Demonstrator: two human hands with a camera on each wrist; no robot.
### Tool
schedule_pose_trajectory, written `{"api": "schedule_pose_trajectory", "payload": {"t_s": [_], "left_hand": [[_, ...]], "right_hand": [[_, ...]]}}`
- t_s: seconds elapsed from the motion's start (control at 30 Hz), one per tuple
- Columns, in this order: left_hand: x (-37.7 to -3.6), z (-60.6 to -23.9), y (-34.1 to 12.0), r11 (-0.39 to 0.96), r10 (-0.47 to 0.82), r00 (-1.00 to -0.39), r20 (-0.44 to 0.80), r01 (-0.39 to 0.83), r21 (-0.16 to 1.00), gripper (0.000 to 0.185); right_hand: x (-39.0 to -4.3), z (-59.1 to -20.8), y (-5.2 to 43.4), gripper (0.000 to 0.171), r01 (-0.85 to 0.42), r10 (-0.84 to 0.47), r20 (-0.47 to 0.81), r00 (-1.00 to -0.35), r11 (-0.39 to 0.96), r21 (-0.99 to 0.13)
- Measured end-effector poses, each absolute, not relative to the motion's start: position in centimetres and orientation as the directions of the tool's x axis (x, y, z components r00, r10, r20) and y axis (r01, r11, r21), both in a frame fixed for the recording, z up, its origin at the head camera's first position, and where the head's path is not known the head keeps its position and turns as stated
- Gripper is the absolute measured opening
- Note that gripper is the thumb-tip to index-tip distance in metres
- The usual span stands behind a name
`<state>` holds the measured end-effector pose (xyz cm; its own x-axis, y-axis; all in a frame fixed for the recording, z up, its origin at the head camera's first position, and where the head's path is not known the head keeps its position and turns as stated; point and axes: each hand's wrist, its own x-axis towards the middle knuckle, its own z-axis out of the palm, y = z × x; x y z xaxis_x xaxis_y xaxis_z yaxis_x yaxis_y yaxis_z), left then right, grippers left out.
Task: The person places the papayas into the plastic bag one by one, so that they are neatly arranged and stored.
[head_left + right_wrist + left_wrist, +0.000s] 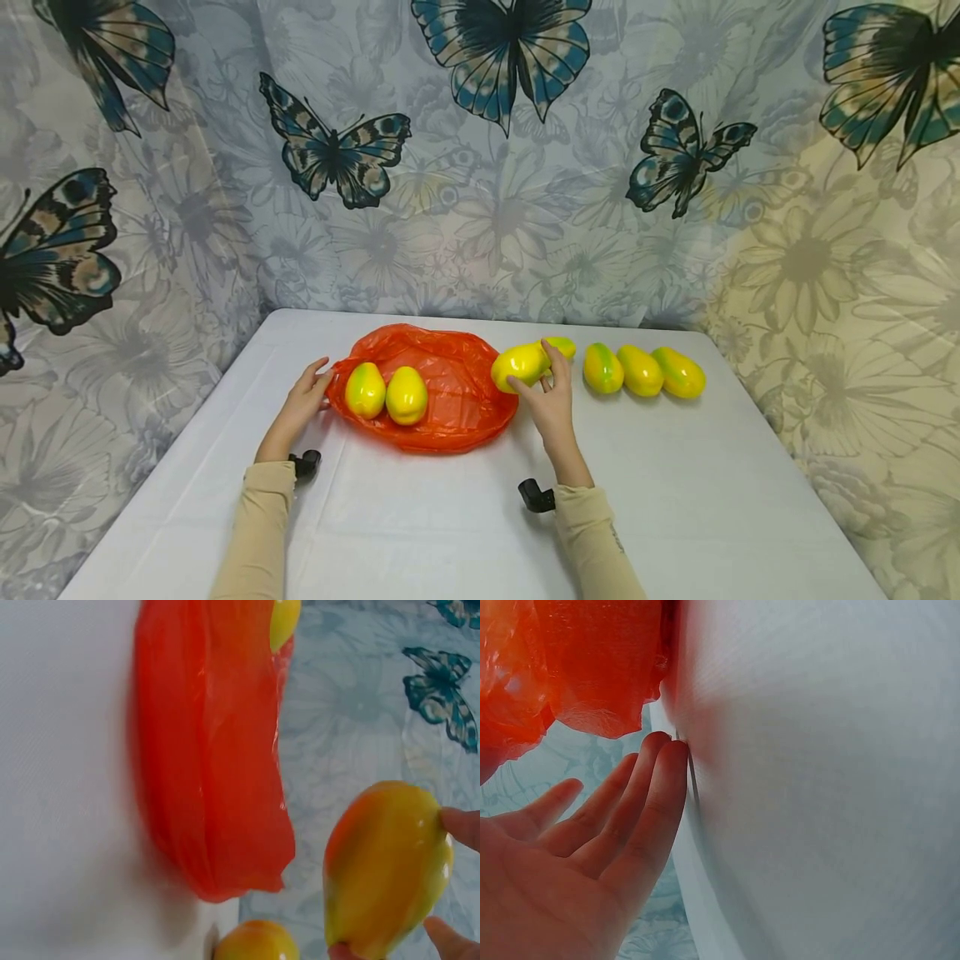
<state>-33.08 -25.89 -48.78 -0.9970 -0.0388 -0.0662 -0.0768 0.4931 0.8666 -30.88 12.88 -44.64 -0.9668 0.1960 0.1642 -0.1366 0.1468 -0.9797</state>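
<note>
A red plastic bag [461, 379] lies spread with its mouth up on the table. Two yellow-green mangoes [407, 395] sit side by side in its left part. My right hand [553, 408] holds another mango [517, 367] between thumb and fingers, raised by the bag's right rim. In the right wrist view, fingertips touch this mango [386, 870] at its ends and side. My left hand [302, 402] is at the bag's left edge. The left wrist view shows its fingers [656, 802] extended below the red plastic; whether the thumb touches the bag is hard to tell.
Behind the right hand lies a partly hidden mango [562, 344]. Three more mangoes [641, 371] stand in a row to its right. White cloth covers the table [435, 525]; a butterfly-patterned curtain [510, 225] hangs behind. Each wrist bears a black camera [536, 497].
</note>
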Motion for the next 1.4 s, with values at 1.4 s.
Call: {"api": "schedule_pose_trajectory", "payload": {"t_s": [1.4], "left_hand": [[-32.9, -48.6, -25.9, 0.488, -0.041, -0.997, -0.067, -0.078, 0.869, 0.061]], "right_hand": [[-31.7, -45.2, 5.9, 0.086, -0.155, -0.238, 0.092, -0.967, 0.258, -0.954]]}}
